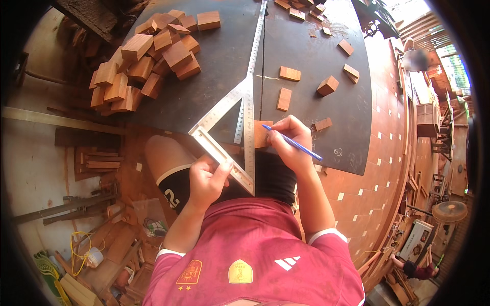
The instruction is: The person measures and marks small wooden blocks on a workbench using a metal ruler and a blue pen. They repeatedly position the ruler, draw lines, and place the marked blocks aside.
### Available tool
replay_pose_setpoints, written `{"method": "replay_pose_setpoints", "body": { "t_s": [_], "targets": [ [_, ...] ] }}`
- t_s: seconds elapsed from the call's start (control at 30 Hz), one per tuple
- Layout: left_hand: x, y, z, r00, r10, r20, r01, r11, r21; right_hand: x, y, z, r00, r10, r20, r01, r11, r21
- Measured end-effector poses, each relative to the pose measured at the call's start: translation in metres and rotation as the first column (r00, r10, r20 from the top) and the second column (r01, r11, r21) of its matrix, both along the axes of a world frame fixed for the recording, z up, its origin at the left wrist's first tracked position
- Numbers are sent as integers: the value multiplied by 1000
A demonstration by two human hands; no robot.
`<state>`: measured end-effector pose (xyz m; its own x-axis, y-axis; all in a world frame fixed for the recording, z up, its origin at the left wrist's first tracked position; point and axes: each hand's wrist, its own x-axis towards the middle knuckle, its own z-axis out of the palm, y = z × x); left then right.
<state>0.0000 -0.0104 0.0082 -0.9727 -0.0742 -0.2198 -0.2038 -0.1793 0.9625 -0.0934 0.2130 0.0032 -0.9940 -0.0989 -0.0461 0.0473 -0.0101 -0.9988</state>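
Note:
My left hand (208,179) is closed around the thick edge of a metal triangular square (217,108). The square's long ruler blade (253,56) runs away from me across the dark table. Beside the graduated edge, a reddish-brown wooden block (261,136) lies at the table's near side, partly covered by the blade and my fingers. My right hand (293,142) pinches a blue pen (305,149), which slants across the fingers with one end over the block. Whether the pen touches the wood I cannot tell.
A heap of wooden blocks (158,51) covers the table's far left. Several loose blocks, such as one standing tilted (327,85), lie on the right half of the dark tabletop (306,46). On the far right, a person (419,269) is near a fan (449,210).

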Motion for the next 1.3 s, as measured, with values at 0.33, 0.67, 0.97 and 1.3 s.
{"method": "replay_pose_setpoints", "body": {
  "t_s": [0.33,0.67,0.97,1.3],
  "targets": [
    [-5,0,7,999,-33,9,33,999,-36,-4,-3,9,1000,-15,14,13,995,101],
    [-1,6,4,1000,21,4,-21,995,-95,-11,-4,10,1000,-9,-17,13,973,230],
    [-2,7,2,999,21,-47,-25,995,-96,-12,-5,11,1000,-7,5,5,973,229],
    [-4,9,7,999,22,-35,-25,996,-89,-11,-8,13,999,-21,26,15,977,213]
  ]
}}
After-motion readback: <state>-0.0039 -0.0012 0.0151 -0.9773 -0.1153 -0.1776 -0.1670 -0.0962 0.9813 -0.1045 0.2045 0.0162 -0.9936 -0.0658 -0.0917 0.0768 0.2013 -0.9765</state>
